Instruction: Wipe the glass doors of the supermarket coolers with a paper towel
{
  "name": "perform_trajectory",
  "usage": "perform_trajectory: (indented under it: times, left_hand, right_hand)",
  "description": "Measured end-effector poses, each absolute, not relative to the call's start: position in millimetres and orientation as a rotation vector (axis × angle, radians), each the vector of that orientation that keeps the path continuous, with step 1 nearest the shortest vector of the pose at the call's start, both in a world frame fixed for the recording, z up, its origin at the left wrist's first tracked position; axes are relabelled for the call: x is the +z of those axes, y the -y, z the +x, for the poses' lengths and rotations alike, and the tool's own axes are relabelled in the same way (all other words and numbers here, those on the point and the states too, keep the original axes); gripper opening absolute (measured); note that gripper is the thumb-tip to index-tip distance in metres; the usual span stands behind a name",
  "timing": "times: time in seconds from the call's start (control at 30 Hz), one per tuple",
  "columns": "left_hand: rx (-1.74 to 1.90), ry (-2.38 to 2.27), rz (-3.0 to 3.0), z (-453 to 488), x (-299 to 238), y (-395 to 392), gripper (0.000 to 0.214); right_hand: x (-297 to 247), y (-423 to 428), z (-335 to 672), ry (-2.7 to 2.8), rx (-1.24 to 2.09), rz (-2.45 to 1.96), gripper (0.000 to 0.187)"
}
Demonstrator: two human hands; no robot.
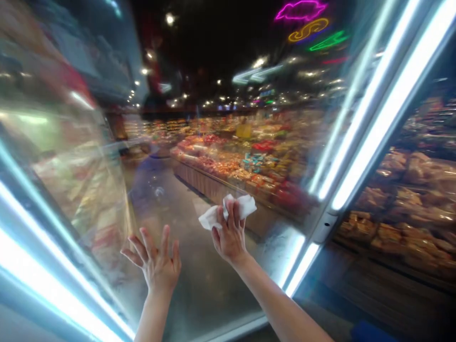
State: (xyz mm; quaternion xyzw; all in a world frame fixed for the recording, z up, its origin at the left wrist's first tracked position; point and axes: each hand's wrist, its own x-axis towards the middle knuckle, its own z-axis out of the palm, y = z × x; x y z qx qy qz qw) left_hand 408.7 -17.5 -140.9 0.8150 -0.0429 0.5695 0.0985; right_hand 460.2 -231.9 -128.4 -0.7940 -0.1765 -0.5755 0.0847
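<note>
In the lower middle of the head view, my right hand (230, 237) has its fingers over a crumpled white tissue (245, 205), pressed toward a glass pane (203, 285). The tissue sticks out on both sides of the fingers. To the left, my left hand (158, 263) is raised with its fingers spread and nothing in it. It appears to be against or very near the same pane; exact contact cannot be told. Both forearms reach up from the bottom edge.
Bright light strips (388, 109) slant along a frame at right, and more light strips (46, 294) cross the lower left. Packaged goods (420, 190) sit on shelves at far right. A blurred produce display (228, 161) shows in or through the glass, with neon signs (308, 29) above.
</note>
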Motion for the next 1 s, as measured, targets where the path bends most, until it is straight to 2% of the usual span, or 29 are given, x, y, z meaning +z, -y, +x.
perform_trajectory:
  times: [0.07,0.13,0.2,0.3,0.4,0.5,0.63,0.73,0.9,1.0]
  left_hand:
    - [1.708,0.131,2.386,418.1,-118.0,33.7,0.088]
    - [1.721,0.157,2.378,423.5,-117.2,55.9,0.087]
    - [1.725,0.169,2.391,422.5,-147.4,80.6,0.087]
    - [1.71,0.243,2.482,415.0,-221.2,106.5,0.088]
    - [1.722,0.369,2.576,412.4,-253.9,102.7,0.091]
    - [1.796,0.243,2.562,416.5,-200.0,86.0,0.095]
    - [1.793,0.257,2.591,417.1,-53.6,93.5,0.086]
    - [1.781,0.409,2.603,414.5,30.4,107.5,0.083]
    - [1.857,0.605,2.608,426.5,95.2,110.0,0.081]
    - [2.011,0.617,2.574,440.1,145.9,124.4,0.077]
  right_hand:
    - [-103.3,255.0,468.2,0.476,-1.726,-2.365,0.078]
    - [-109.2,276.0,470.9,0.499,-1.724,-2.369,0.08]
    - [-150.1,296.4,468.0,0.535,-1.719,-2.389,0.08]
    - [-229.7,331.0,463.7,0.553,-1.736,-2.398,0.079]
    - [-246.7,366.8,472.4,0.56,-1.746,-2.395,0.081]
    - [-175.9,389.6,486.4,0.431,-1.818,-2.312,0.085]
    - [-44.9,383.0,481.5,0.373,-1.783,-2.264,0.079]
    - [12.0,358.6,469.3,0.397,-1.753,-2.283,0.082]
    - [88.7,377.3,486.1,0.601,-1.829,-2.288,0.082]
    - [169.2,428.3,506.8,0.616,-1.909,-2.152,0.067]
